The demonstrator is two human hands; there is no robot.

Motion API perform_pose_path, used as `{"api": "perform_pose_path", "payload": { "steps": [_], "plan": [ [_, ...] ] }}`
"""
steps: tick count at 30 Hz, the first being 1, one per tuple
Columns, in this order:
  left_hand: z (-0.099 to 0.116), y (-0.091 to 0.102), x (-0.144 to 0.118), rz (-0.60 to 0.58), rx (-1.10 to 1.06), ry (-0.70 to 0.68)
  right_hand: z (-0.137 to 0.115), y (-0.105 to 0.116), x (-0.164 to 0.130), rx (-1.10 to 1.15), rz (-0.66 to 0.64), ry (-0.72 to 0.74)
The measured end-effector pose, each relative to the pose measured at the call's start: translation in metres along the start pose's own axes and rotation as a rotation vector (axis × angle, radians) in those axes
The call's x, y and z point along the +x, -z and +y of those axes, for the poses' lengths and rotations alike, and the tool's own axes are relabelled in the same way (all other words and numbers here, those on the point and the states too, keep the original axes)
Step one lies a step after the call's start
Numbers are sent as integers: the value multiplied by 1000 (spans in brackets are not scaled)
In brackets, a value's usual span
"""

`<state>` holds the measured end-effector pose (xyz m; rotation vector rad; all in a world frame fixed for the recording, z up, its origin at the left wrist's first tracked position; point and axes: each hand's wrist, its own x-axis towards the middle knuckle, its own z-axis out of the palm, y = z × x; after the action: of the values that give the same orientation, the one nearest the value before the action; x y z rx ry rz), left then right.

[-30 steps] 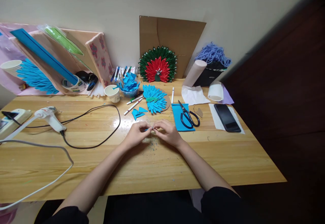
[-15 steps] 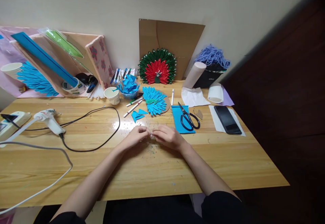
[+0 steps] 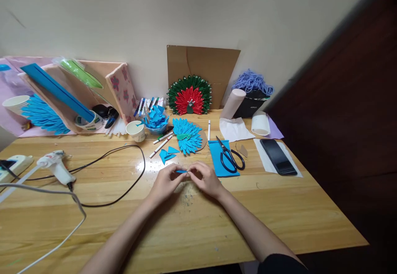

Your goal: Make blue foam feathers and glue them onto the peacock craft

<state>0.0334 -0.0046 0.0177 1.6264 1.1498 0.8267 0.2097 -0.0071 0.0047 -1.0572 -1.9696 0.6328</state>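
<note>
My left hand (image 3: 167, 181) and my right hand (image 3: 206, 179) meet over the middle of the wooden table (image 3: 279, 207), fingertips pinched together on a small blue paper piece (image 3: 181, 171). Just beyond them lie two folded blue triangles (image 3: 166, 154) and a half-built blue paper peacock fan (image 3: 188, 134) on a cardboard disc. To the right of my right hand, black scissors (image 3: 230, 158) rest on a blue paper sheet (image 3: 220, 167).
A hot glue gun (image 3: 56, 167) with black cord (image 3: 124, 170) lies at the left. A paper cup (image 3: 135, 130), bowl of blue folded pieces (image 3: 156, 118), markers (image 3: 161, 141), a red-green peacock (image 3: 189, 95), a phone (image 3: 277, 156) and yarn (image 3: 252, 82) sit farther back.
The view has tilted upward, so everything sits lower in the picture. Both hands stay together on the blue piece, which now shows between the fingertips.
</note>
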Motion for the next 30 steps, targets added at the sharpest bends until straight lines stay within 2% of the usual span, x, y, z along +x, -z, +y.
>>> {"api": "perform_pose_path", "payload": {
  "steps": [5, 12, 16, 22, 27, 30],
  "plan": [
    [-2, 0, -1, 70, 145, -94, -3, -6, 1, 25, 17, -63],
    [-2, -3, -4, 124, 185, -182, -5, -10, 0, 91, 63, -127],
    [-4, -4, -4, 164, 182, -181, -9, -12, 0, 72, 66, -138],
    [-7, -9, -1, 163, 77, -65, -10, -13, 1, 65, 96, -148],
    [-14, -12, 8, 159, -318, 166, -5, -13, 0, 52, 222, -192],
    [-16, -7, 12, 190, -424, 238, -3, -13, 0, 54, 237, -186]
  ]
}}
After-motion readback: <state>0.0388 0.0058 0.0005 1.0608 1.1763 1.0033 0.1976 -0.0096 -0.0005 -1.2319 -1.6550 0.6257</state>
